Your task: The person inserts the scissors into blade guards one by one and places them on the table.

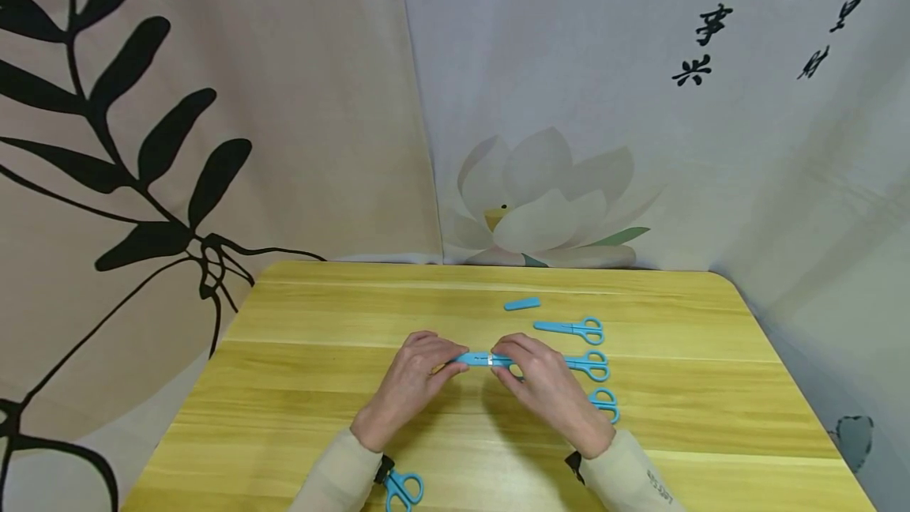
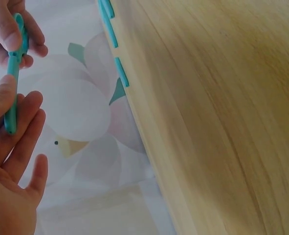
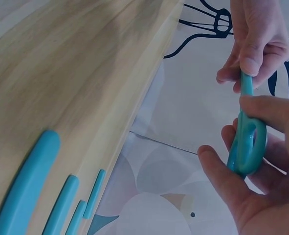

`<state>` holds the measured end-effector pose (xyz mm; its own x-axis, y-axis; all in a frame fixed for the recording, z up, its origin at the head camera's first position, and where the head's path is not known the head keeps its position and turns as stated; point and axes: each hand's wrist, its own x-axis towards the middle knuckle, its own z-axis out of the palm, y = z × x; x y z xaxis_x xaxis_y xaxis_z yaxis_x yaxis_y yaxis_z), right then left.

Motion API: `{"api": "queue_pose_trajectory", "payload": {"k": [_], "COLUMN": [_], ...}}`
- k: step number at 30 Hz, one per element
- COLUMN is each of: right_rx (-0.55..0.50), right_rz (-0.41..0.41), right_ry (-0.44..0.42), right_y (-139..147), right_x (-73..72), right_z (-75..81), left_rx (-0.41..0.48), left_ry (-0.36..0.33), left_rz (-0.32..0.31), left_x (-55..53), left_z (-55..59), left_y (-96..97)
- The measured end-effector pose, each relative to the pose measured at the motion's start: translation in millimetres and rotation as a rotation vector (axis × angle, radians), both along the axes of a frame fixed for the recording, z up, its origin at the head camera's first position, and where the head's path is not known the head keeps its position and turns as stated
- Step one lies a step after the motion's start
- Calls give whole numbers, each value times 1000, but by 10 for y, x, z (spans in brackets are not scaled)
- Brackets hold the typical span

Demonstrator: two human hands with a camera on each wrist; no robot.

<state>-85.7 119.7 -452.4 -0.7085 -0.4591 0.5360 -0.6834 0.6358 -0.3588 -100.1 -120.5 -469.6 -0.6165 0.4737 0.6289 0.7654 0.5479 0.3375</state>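
Both hands hold one pair of blue scissors (image 1: 502, 360) above the table, roughly level from left to right. My left hand (image 1: 424, 363) pinches the blue blade cover (image 1: 472, 359) between thumb and fingers. Beside it, my right hand (image 1: 542, 376) grips the handle end, and a small silvery strip of blade shows between cover and handle. In the left wrist view the cover (image 2: 11, 110) lies between thumb and fingers of the left hand (image 2: 12, 161). The right wrist view shows the handle loops (image 3: 252, 147) within the right hand (image 3: 266, 181).
On the wooden table (image 1: 320, 306) lie a loose blue cover (image 1: 522, 304) and covered scissors (image 1: 569, 328). More scissors (image 1: 596, 366) and another pair (image 1: 606, 404) are partly hidden by the right hand and arm. Scissors (image 1: 404, 488) lie by the left wrist. A printed curtain hangs behind.
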Motion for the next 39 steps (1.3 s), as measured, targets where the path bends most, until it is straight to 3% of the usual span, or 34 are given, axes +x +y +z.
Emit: {"api": "queue_pose_trajectory", "payload": {"k": [14, 39], "right_rx": [9, 24], "right_rz": [2, -7], "right_ry": [-39, -29], "right_y": [-4, -40], "right_x": [3, 5], "right_z": [27, 35], "left_rx": [-21, -24], "left_ry": [2, 24], "left_rz": [8, 21], "left_x": [-7, -2], "left_z": [6, 15], "left_y": [-12, -10]}}
